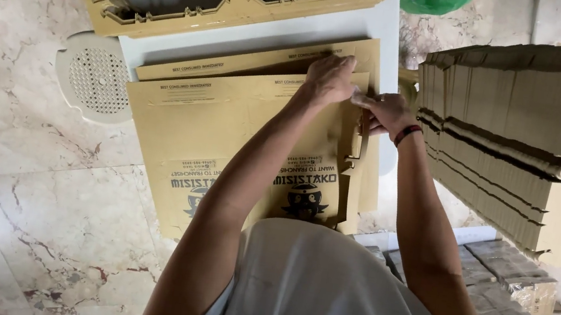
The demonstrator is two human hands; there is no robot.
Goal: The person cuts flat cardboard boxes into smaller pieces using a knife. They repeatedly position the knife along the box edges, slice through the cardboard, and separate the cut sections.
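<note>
Your left hand (pixel 330 78) pressed flat on the cardboard sheet (pixel 225 135), fingers loose; your right hand (pixel 389 113) pinched its folded edge on the worktop (pixel 387 26).

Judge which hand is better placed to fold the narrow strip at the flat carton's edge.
Probably the right hand: its fingers already pinch the narrow strip at the flat carton edge. The left hand lies flat on the cardboard, pressing it down.
</note>
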